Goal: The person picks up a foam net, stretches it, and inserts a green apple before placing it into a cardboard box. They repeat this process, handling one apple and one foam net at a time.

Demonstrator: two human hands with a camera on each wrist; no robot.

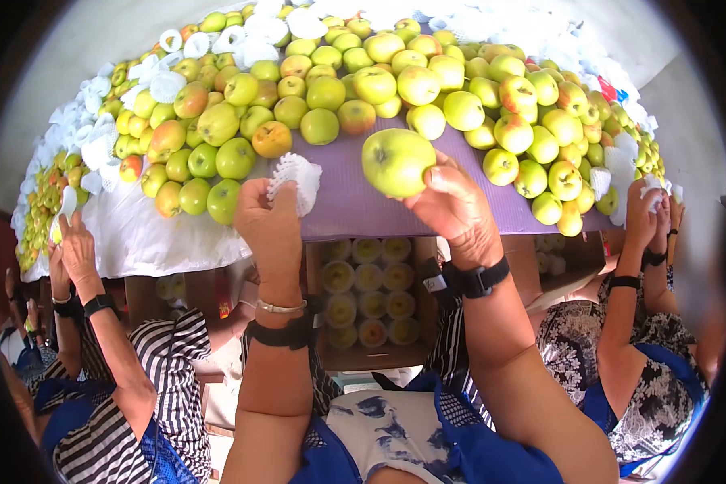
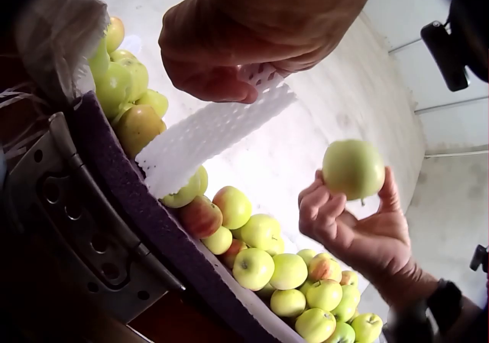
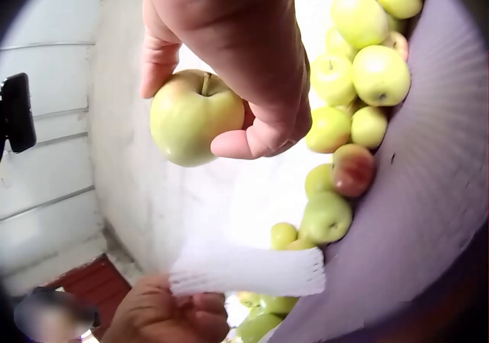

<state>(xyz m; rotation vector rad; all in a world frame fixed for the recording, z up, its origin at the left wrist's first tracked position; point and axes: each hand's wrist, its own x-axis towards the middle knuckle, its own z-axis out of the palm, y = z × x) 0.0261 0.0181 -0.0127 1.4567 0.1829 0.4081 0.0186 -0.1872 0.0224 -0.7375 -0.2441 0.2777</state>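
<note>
My right hand (image 1: 460, 206) grips a yellow-green apple (image 1: 397, 163) between thumb and fingers, held up over the purple padded table edge. In the right wrist view the apple (image 3: 197, 117) shows its stem, with the thumb on one side and curled fingers on the other. To the left, my left hand (image 1: 268, 230) pinches a white foam net sleeve (image 1: 297, 184). The left wrist view shows this foam net (image 2: 218, 140) as a flattened tube hanging from the fingertips. Apple and net are apart, a short distance between them.
A large heap of apples (image 1: 327, 93) covers the table behind my hands, with white foam nets (image 1: 258, 36) scattered around it. Below the table edge stands a cardboard box (image 1: 371, 359) holding rows of netted apples. People work on both sides, their hands (image 1: 81, 250) near the heap.
</note>
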